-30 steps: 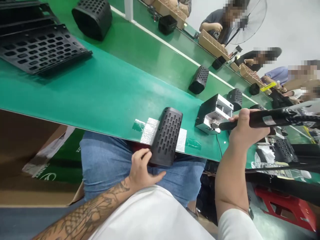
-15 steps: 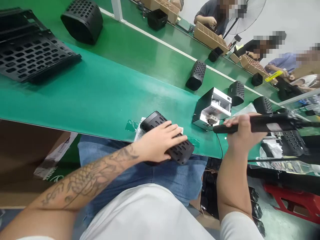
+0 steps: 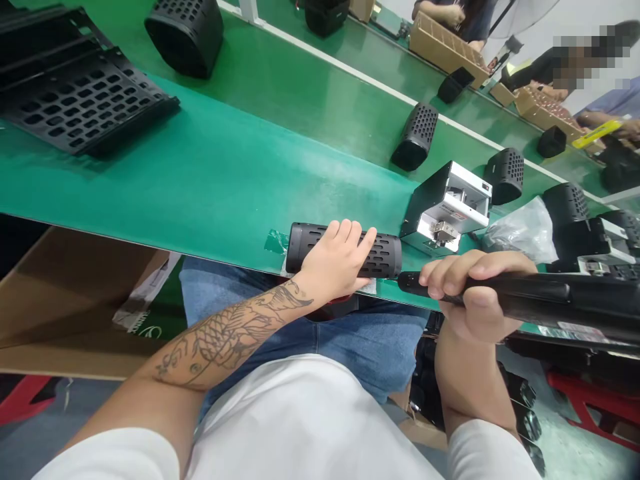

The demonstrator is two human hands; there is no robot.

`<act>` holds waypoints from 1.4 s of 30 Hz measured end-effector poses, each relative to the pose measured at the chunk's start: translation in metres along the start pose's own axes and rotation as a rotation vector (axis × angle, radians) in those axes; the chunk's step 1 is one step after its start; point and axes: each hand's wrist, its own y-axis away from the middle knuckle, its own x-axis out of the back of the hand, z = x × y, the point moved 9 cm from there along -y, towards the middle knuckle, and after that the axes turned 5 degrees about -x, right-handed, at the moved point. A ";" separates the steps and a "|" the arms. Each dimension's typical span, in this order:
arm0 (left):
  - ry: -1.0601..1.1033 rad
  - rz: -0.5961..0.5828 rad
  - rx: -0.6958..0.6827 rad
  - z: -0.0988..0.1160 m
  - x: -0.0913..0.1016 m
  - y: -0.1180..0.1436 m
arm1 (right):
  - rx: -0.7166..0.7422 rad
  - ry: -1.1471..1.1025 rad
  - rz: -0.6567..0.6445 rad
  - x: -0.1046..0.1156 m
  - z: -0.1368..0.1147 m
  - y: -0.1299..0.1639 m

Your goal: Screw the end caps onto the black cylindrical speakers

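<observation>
A black slotted housing (image 3: 383,257) lies on its side at the front edge of the green table, on a pale pad with green tape. My left hand (image 3: 337,257) is wrapped over its middle and hides part of it. My right hand (image 3: 475,290) grips a black electric screwdriver (image 3: 540,293), held level. The screwdriver's front end points left at the housing's right end, touching or very close; the bit itself is hard to make out. Behind the screwdriver stands a silver and black screw feeder (image 3: 447,210).
Black perforated panels (image 3: 75,100) are stacked at the left. Several perforated housings (image 3: 416,137) stand along the green conveyor (image 3: 320,87). A clear plastic bag (image 3: 523,230) lies right of the feeder. Co-workers (image 3: 565,67) sit across the line. A cardboard box (image 3: 65,300) is below the table.
The housing has turned from slanting to lying along the table edge, with my left hand on it. My right hand has brought the screwdriver leftward and down to the housing's right end.
</observation>
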 end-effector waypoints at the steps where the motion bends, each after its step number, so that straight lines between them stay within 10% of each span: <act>1: 0.008 0.002 -0.001 0.000 0.000 0.000 | -0.001 0.014 0.004 0.000 0.002 -0.001; 27: 0.031 -0.014 0.009 0.001 -0.001 0.000 | -0.102 -0.023 -0.164 -0.016 0.025 -0.002; 32: 0.032 -0.010 0.010 0.000 -0.003 0.000 | -0.114 0.026 -0.053 -0.002 0.015 -0.006; 38: 0.013 -0.005 0.007 0.000 -0.002 0.000 | 0.217 0.387 0.510 0.079 -0.008 -0.030; 42: 0.010 -0.026 0.013 0.000 -0.003 -0.001 | 0.183 0.550 0.583 0.108 0.015 -0.043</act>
